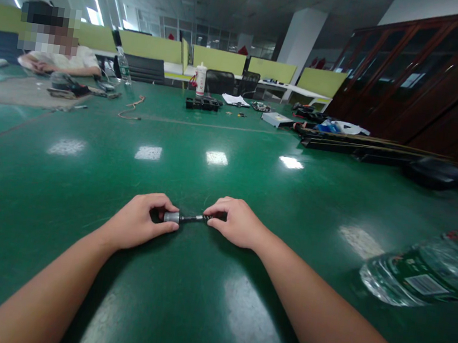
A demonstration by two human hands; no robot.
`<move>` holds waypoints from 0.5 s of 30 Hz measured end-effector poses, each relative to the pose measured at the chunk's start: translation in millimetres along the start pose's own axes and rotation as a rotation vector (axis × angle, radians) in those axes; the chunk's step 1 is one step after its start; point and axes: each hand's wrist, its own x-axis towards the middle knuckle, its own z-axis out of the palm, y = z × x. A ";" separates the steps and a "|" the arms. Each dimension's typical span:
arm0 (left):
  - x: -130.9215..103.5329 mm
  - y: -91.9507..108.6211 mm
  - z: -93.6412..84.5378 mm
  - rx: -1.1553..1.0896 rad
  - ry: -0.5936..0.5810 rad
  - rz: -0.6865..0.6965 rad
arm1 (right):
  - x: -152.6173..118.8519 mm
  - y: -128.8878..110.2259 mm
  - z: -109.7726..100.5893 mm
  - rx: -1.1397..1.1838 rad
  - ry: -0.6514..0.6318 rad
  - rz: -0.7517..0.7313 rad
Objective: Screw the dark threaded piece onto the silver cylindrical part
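My left hand pinches a small silver cylinder between thumb and fingers, just above the green table. From the cylinder's right end a thin dark shaft runs toward my right hand. The fingertips and thumb of my right hand close on a small dark coiled piece at the shaft's far end. Both pieces line up in a row between the hands. Whether the coiled piece is joined to the shaft is too small to tell.
Plastic bottles lie at the right. Farther back are a black part, a white flask, a grey box and long dark strips. A person sits at the far left, behind a cord.
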 end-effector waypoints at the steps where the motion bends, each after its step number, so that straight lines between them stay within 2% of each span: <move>1: 0.0 0.0 0.0 -0.003 0.000 -0.002 | 0.1 0.1 0.0 0.002 0.001 -0.001; 15: 1.0 -2.6 0.8 0.005 -0.001 0.008 | -0.4 0.2 -0.5 0.004 0.006 -0.007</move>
